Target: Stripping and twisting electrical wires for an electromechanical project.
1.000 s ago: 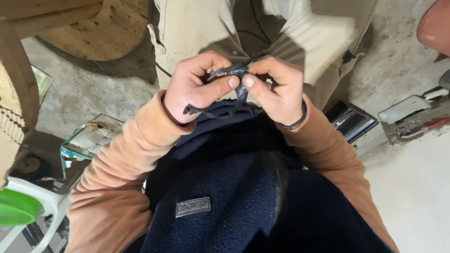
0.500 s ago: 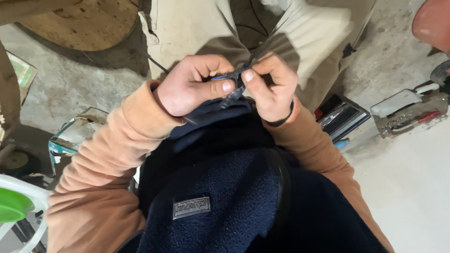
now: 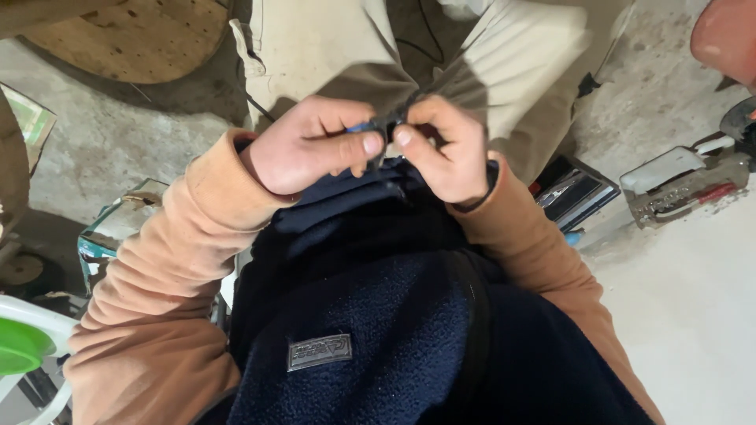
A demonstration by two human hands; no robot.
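While the head camera looks straight down the person's chest, both hands meet just above a dark blue fleece vest [image 3: 370, 346] – the left hand [image 3: 315, 149] and the right hand [image 3: 445, 149] are pressed together, fingertips touching. Between them sits a small dark part with a blue bit [image 3: 382, 126], pinched by the left thumb and forefinger on one side and by the right thumb and fingers on the other; what kind of part it is cannot be told, as the fingers hide most of it. Orange sleeves [image 3: 157, 291] run back from both wrists. Beyond the hands lie knees in beige trousers [image 3: 331, 47], and a thin dark cable [image 3: 425, 35] crosses the gap between them. On the concrete floor [image 3: 693, 291] to the right rest a grey metal tool with a red grip [image 3: 681, 189] and a dark flat case [image 3: 571, 193] – well apart from the hands. A wooden disc [image 3: 126, 35] lies upper left, a green and white thing [image 3: 24, 346] at the lower left edge.
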